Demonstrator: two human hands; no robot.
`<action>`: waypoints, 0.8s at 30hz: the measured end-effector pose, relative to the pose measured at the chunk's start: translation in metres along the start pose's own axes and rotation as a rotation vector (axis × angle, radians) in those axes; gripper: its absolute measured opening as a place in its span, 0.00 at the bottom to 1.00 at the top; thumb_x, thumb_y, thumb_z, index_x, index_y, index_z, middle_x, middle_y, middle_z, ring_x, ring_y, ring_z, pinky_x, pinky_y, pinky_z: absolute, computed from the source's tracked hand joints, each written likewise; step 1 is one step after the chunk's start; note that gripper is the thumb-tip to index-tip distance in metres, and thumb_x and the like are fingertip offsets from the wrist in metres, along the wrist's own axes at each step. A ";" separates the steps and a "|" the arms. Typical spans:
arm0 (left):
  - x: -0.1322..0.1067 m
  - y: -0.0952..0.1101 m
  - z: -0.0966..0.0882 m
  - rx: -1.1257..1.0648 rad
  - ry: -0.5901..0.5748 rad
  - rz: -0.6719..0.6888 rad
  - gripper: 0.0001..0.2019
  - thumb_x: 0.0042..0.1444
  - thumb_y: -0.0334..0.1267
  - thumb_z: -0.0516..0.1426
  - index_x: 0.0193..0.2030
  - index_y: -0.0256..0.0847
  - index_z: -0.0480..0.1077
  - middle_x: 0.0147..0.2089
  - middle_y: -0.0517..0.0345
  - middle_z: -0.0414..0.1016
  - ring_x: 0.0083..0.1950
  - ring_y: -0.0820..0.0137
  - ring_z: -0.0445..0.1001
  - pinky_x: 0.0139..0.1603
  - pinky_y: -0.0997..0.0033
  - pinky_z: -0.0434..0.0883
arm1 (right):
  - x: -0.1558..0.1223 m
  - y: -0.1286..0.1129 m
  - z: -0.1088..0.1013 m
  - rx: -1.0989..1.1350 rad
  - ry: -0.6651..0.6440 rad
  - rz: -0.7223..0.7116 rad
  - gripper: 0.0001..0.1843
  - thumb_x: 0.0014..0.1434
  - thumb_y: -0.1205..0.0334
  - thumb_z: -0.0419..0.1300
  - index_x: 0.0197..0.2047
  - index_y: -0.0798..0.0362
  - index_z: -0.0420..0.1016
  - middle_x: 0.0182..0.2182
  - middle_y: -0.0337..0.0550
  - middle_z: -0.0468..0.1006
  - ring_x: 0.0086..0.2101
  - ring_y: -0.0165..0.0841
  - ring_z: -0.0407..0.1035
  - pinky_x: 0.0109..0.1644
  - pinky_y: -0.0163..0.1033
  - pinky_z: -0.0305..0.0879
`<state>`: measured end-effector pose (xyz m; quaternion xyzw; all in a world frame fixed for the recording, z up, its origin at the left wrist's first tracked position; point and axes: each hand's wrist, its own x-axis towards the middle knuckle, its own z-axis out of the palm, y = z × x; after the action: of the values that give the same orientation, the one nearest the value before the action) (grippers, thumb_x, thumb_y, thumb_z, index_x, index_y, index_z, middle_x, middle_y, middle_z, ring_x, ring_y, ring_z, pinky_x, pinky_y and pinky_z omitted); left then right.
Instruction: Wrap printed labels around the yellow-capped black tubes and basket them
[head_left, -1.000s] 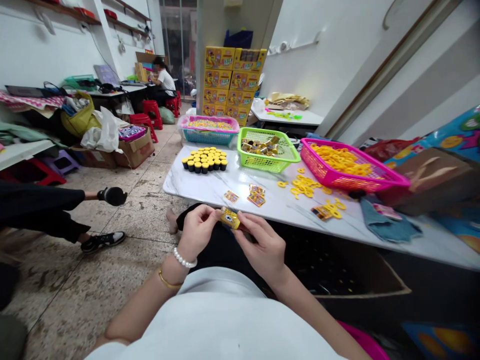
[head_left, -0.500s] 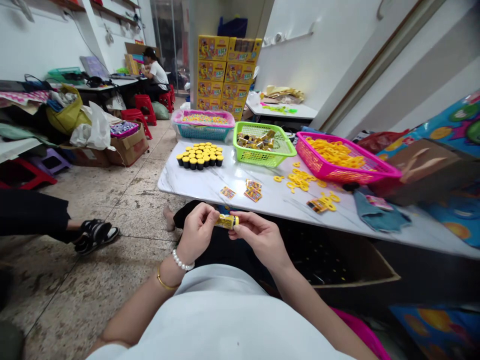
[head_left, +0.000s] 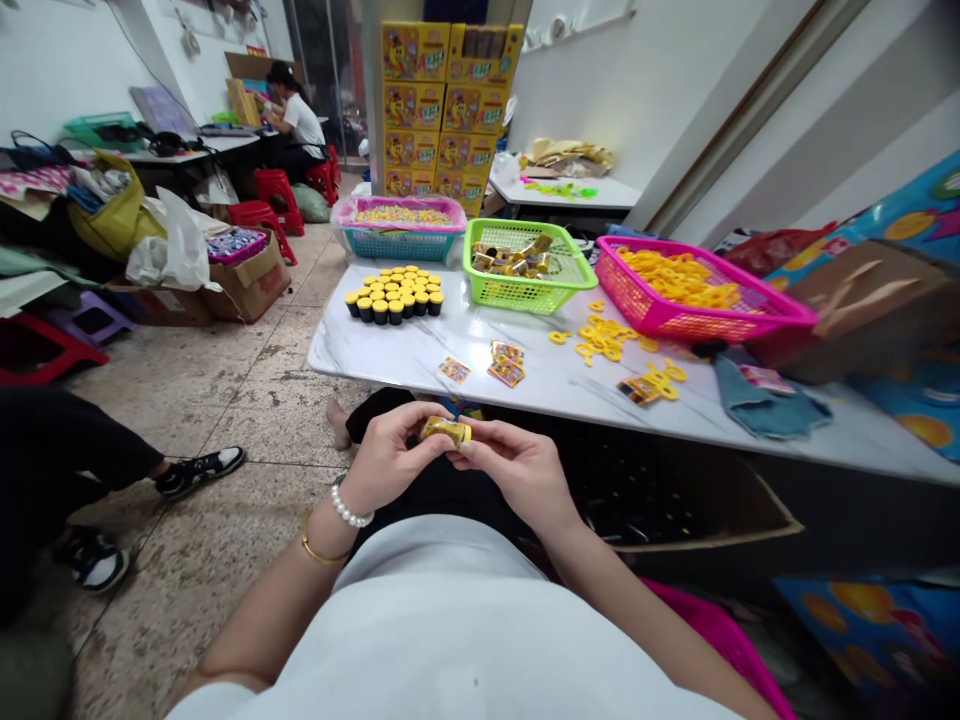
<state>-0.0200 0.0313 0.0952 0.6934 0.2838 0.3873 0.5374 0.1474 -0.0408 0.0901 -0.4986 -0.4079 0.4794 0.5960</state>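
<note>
left hand [head_left: 386, 462] and right hand [head_left: 517, 482] fingers pinch a yellow tube [head_left: 445, 432] below the marble table [head_left: 480, 375].

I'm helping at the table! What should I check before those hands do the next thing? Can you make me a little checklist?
1. Is the yellow tube held by both hands? Ok: the left hand and right hand pinch it together.
2. Is the tube's wrapper smooth all the way round? Cannot tell: fingers hide part of it.
3. Are the black-capped tubes standing up on the marble table? Ok: they stand in a tight group.
4. Are all the yellow rings inside the pink basket? Not ok: some loose rings lie on the table.
5. Are the small printed cards lying flat? Ok: they lie on the table.
</note>
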 end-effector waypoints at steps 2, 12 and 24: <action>-0.001 0.002 -0.003 0.140 -0.015 0.055 0.11 0.56 0.41 0.63 0.44 0.40 0.77 0.41 0.51 0.80 0.41 0.66 0.76 0.46 0.68 0.71 | 0.001 0.000 0.001 0.063 -0.015 0.117 0.18 0.48 0.53 0.74 0.40 0.53 0.84 0.31 0.44 0.85 0.30 0.36 0.81 0.38 0.44 0.82; 0.001 -0.015 0.001 0.171 -0.004 -0.051 0.11 0.61 0.45 0.58 0.42 0.39 0.74 0.35 0.57 0.75 0.30 0.73 0.69 0.31 0.76 0.67 | -0.002 0.022 0.002 -0.422 0.061 -0.525 0.12 0.56 0.66 0.67 0.44 0.48 0.82 0.41 0.44 0.81 0.39 0.35 0.79 0.43 0.40 0.81; 0.002 -0.024 0.013 0.140 -0.024 0.100 0.09 0.60 0.41 0.60 0.43 0.38 0.77 0.41 0.51 0.78 0.42 0.68 0.76 0.41 0.72 0.71 | 0.000 0.034 0.003 0.235 0.073 0.225 0.18 0.47 0.51 0.74 0.35 0.55 0.80 0.26 0.42 0.83 0.27 0.34 0.80 0.32 0.36 0.80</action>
<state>-0.0079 0.0323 0.0709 0.7473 0.2686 0.3843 0.4709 0.1386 -0.0392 0.0570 -0.4849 -0.2686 0.5691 0.6073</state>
